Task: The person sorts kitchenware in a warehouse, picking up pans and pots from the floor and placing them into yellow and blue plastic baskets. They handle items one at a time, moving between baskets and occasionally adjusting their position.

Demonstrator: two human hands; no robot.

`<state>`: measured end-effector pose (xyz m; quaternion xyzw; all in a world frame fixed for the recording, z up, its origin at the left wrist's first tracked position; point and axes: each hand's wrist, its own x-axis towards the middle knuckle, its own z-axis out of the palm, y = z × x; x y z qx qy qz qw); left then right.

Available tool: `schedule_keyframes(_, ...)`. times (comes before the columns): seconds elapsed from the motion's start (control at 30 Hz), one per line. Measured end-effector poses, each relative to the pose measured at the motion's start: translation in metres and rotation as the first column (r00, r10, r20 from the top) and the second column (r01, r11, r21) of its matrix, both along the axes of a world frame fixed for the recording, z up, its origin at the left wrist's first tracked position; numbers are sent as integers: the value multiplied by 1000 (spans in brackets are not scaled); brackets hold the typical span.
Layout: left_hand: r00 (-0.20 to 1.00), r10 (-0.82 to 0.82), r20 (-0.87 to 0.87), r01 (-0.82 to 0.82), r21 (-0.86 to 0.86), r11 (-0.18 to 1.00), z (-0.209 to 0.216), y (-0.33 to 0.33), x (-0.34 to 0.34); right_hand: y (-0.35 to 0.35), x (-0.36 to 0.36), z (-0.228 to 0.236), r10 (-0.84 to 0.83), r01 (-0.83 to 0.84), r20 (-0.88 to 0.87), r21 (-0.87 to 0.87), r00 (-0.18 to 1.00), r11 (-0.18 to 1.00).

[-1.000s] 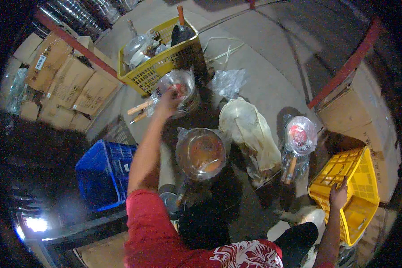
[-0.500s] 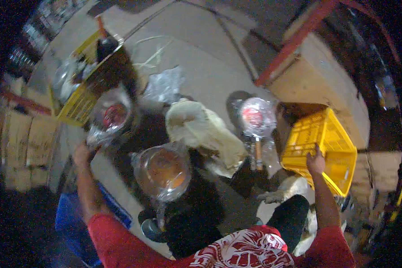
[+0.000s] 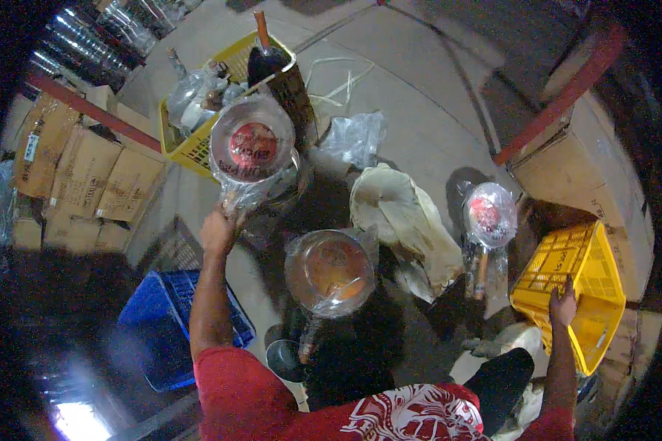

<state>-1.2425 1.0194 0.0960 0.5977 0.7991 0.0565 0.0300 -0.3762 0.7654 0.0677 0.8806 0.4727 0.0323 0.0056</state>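
My left hand (image 3: pixel 219 231) is closed round the handle of a frying pan (image 3: pixel 251 143) in clear plastic wrap, with a round red label on its face. The pan is held up in front of the near corner of a filled yellow crate (image 3: pixel 195 151). On the right, my right hand (image 3: pixel 564 305) grips the rim of a tipped bright-yellow crate (image 3: pixel 599 287). Between my hands lie a wrapped pan with an orange-brown face (image 3: pixel 331 272) and a smaller wrapped pan (image 3: pixel 490 213) with a red label and brown handle.
A pale cloth sack (image 3: pixel 404 220) lies in the middle of the floor, near a clear plastic bag (image 3: pixel 354 140). A blue crate (image 3: pixel 180 323) stands at my left. Cardboard boxes (image 3: pixel 88 173) are stacked at left, with a large carton (image 3: pixel 588 176) at right behind a red rail (image 3: pixel 559 95).
The view has turned left, so everything sits farther right. The pan in my left hand now faces up more squarely. My right hand remains on the yellow crate.
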Motion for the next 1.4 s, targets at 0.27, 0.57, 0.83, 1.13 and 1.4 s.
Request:
schedule_keyframes(0.27, 692, -402, 600, 363, 192, 912, 4, -7, 208, -7, 7, 4, 129, -131, -51, -36, 990, 991)
schedule_keyframes(0.57, 642, -262, 720, 535, -177, 826, -64, -104, 549, 1, -19, 36, -11, 4, -119, -56, 993, 998)
schedule_keyframes(0.83, 608, -174, 775, 463, -168, 870, -140, -158, 640, -4, -12, 30, -23, 20, -106, -35, 994, 999)
schedule_keyframes(1.13, 476, -201, 856, 495, -72, 866, -153, -145, 647, -6, -11, 18, 37, -35, -73, 28, 997, 999)
schedule_keyframes(1.4, 511, -454, 730, 776, -164, 609, -28, -1, 436, -6, -11, 20, 41, -39, -121, 20, 992, 999)
